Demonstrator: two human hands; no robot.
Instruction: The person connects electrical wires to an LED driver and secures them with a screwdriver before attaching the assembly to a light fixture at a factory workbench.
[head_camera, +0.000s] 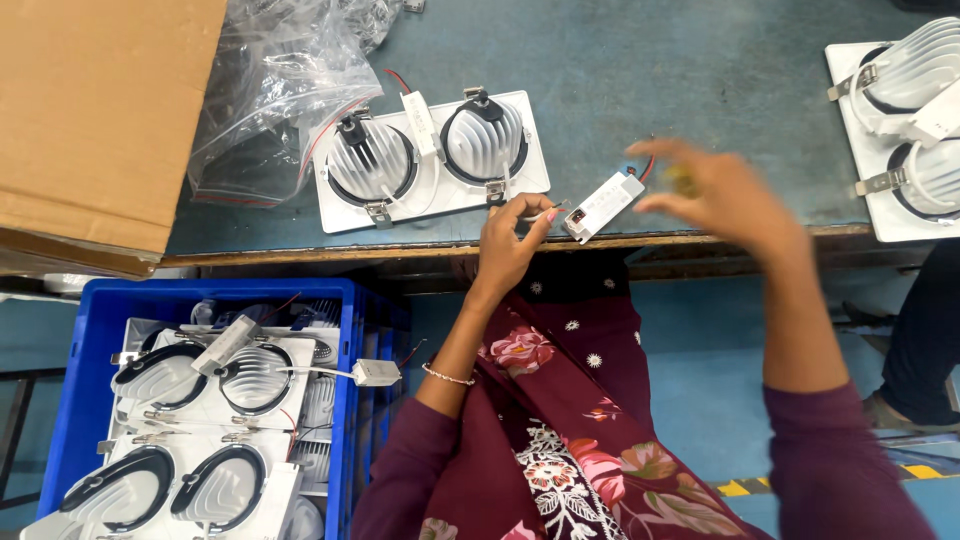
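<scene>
One small white rectangular driver box (603, 206), long axis slanting up-right between both hands, wire pinched by left hand (510, 240); right hand (725, 195) blurred, grip indeterminable.

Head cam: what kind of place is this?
Likely a light-fitting assembly bench in a workshop: a twin downlight on the worktable, a blue crate stacked with more fittings, and a white driver box at the person's hands.

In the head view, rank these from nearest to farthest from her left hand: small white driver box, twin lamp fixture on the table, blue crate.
From the left hand:
1. Small white driver box, just right.
2. Twin lamp fixture, above left on the table.
3. Blue crate, far lower left.
</scene>
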